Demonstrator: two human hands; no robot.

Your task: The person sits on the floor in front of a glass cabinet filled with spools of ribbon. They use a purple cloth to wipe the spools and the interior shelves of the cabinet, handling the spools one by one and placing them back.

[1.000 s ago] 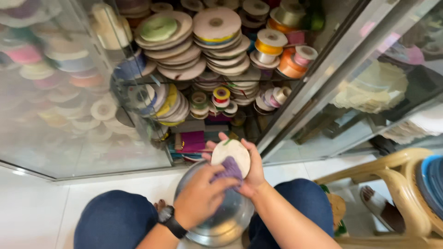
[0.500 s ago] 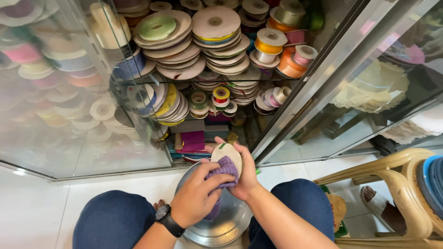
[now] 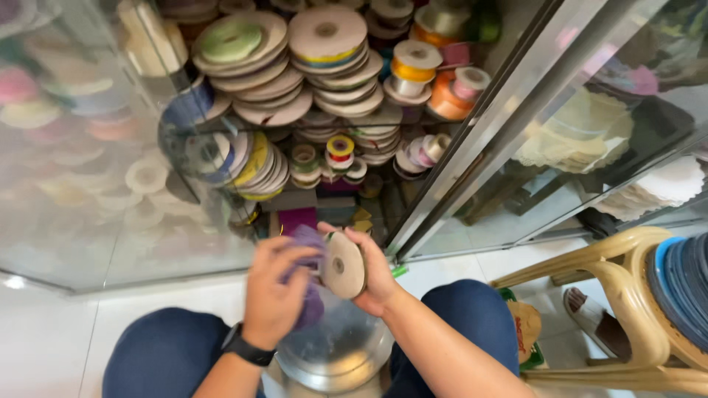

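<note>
The right hand [image 3: 372, 269] is closed around a flat ribbon spool [image 3: 344, 264], held on edge above a round metal tin [image 3: 335, 354]. The left hand [image 3: 273, 298] pinches the spool's loose purple ribbon [image 3: 308, 243] just beside it, before the glass cabinet [image 3: 472, 140].

Right hand [image 3: 376, 269] closed around flat round cardboard ribbon spool [image 3: 344, 264], held on edge. Left hand [image 3: 274, 295] pinching loose purple ribbon [image 3: 310, 243] just beside spool. Round shiny metal tin [image 3: 335, 354] directly beneath, between knees. Stacked ribbon reels [image 3: 324, 59] inside open glass cabinet ahead. Tan plastic chair [image 3: 627, 273] at right.
</note>
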